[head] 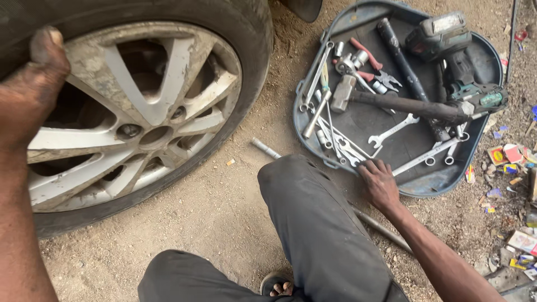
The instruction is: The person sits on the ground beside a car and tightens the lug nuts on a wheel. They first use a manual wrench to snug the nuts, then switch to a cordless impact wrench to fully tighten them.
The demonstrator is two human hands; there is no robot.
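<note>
Right hand [379,182]: fingers spread flat, gripping nothing, tips on the near rim of the tool tray [442,182], touching loose spanners [342,146].
Tool tray: dark, shallow, rounded plastic on sandy ground, right of the wheel.
Contents: steel spanners, hammer [391,102], red-handled pliers [369,62], green cordless drill [456,61].
Left hand [31,84]: grimy, pressed open-palmed on the tyre [246,33] beside the dusty alloy rim [134,114].

wheel [134,123] cut off at top and left edges, long rod [380,226] partly hidden behind knee [302,196]
</note>
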